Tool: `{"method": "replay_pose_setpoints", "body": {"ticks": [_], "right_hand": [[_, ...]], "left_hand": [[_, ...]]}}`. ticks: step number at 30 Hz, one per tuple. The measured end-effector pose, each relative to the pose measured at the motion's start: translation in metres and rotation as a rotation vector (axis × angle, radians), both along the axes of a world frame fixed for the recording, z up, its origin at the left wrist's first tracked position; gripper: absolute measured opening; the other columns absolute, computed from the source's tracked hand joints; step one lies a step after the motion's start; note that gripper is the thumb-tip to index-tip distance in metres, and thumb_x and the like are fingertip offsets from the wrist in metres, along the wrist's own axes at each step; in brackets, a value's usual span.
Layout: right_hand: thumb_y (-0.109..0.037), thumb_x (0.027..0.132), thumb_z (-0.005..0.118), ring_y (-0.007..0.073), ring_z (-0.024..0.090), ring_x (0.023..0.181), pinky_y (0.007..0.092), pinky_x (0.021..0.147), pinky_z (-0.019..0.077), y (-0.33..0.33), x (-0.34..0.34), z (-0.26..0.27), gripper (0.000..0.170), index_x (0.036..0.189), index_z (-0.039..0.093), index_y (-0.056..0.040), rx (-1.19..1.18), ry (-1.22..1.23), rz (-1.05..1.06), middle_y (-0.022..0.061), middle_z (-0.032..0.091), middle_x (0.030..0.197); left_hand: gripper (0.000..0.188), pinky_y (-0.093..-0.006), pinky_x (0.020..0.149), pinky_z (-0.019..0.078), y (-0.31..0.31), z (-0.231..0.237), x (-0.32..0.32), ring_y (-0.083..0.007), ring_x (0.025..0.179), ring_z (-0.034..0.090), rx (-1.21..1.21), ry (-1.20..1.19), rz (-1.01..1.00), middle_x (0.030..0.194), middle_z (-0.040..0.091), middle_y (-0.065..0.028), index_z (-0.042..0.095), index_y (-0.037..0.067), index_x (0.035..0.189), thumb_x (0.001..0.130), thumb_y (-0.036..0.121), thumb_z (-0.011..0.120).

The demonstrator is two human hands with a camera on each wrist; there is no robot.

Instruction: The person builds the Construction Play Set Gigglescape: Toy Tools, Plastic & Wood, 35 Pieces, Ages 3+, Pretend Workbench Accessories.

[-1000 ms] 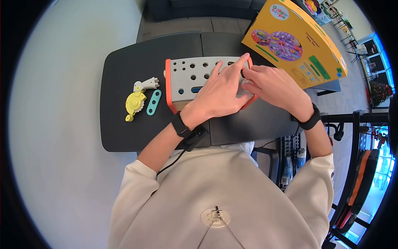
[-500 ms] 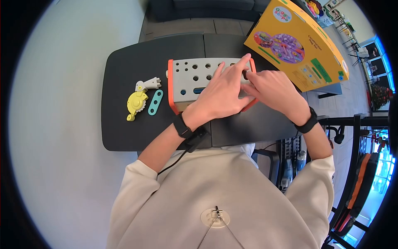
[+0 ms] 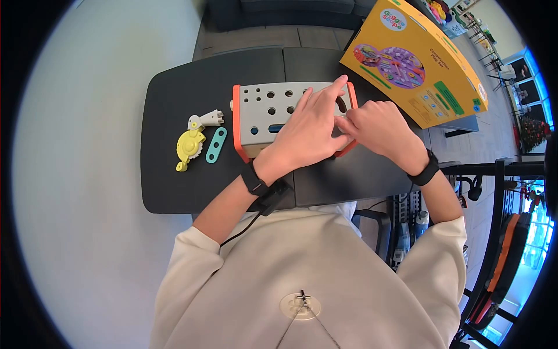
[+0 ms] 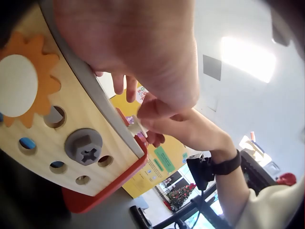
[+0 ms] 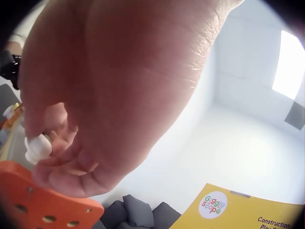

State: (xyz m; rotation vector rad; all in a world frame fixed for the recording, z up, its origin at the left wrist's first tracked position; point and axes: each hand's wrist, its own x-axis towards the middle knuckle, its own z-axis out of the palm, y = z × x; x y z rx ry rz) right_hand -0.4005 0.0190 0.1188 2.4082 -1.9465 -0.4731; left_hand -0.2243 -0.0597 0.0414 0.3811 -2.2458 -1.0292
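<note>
A toy workbench with a grey perforated top (image 3: 261, 119) and orange end panels stands on the black table. Stretched across the right half of that top is my left hand (image 3: 305, 131), fingers extended. At the right end my right hand (image 3: 383, 131) has its thumb and fingers bent round a small white piece (image 5: 38, 149), which also shows between the fingertips in the left wrist view (image 4: 137, 126). A grey screw head (image 4: 84, 146) and an orange gear (image 4: 40, 81) are on the wooden side. The head view hides the white piece behind the fingers.
Left of the workbench lie a yellow toy saw piece (image 3: 189, 145) with a white part (image 3: 206, 120) and a teal three-hole strip (image 3: 216, 145). A large yellow box (image 3: 412, 64) stands at the back right.
My right hand has turned a little and its fingers have shifted toward the near edge, uncovering an opening at the right end of the top. My left hand stays in about the same place.
</note>
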Motion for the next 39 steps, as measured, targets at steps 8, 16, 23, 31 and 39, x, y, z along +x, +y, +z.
{"method": "replay_pose_setpoints", "body": {"ticks": [8, 16, 23, 31, 39], "right_hand": [[-0.039, 0.104, 0.064, 0.0336, 0.067, 0.058, 0.0422, 0.053, 0.0499, 0.007, -0.009, -0.016, 0.038, 0.086, 0.067, -0.0061, -0.394, -0.447, 0.148, 0.009, 0.062, 0.061], [-0.03, 0.102, 0.067, 0.0338, 0.071, 0.074, 0.0456, 0.063, 0.0551, 0.004, -0.002, 0.002, 0.026, 0.106, 0.061, -0.0049, 0.056, -0.038, -0.168, 0.0118, 0.07, 0.081], [-0.031, 0.1, 0.069, 0.0332, 0.069, 0.066, 0.0449, 0.06, 0.0536, 0.0, -0.007, -0.006, 0.024, 0.099, 0.067, -0.0065, -0.132, -0.257, 0.02, 0.0099, 0.066, 0.077], [-0.027, 0.1, 0.068, 0.0348, 0.066, 0.058, 0.0445, 0.056, 0.051, 0.01, -0.008, -0.008, 0.019, 0.093, 0.071, -0.0091, -0.376, -0.452, 0.077, 0.0072, 0.062, 0.064], [-0.024, 0.1, 0.069, 0.0344, 0.071, 0.077, 0.0465, 0.065, 0.0546, 0.005, -0.004, 0.006, 0.019, 0.105, 0.063, -0.0062, 0.098, -0.128, -0.169, 0.0119, 0.068, 0.086]], "left_hand": [[0.102, -0.051, 0.123, 0.0361, -0.011, -0.004, 0.003, -0.0436, 0.131, 0.054, -0.034, -0.011, -0.031, 0.151, 0.055, -0.0225, 0.018, 0.003, 0.167, 0.085, 0.005, 0.08], [0.093, -0.0513, 0.12, 0.0384, -0.005, -0.008, -0.002, -0.0424, 0.134, 0.051, -0.11, -0.016, 0.048, 0.154, 0.051, -0.0231, 0.018, 0.002, 0.166, 0.086, -0.006, 0.064], [0.095, -0.0516, 0.122, 0.0367, -0.005, -0.001, 0.002, -0.0439, 0.138, 0.05, -0.013, -0.013, -0.024, 0.155, 0.051, -0.0219, 0.018, 0.004, 0.167, 0.087, -0.002, 0.068], [0.097, -0.0512, 0.122, 0.0366, -0.009, -0.007, 0.004, -0.0433, 0.14, 0.049, -0.056, -0.028, -0.018, 0.155, 0.051, -0.0213, 0.018, 0.005, 0.167, 0.086, -0.003, 0.069], [0.095, -0.0514, 0.118, 0.0407, -0.003, -0.007, 0.0, -0.0433, 0.137, 0.05, -0.151, -0.026, 0.047, 0.154, 0.051, -0.0237, 0.018, 0.003, 0.167, 0.082, -0.011, 0.059]]}}
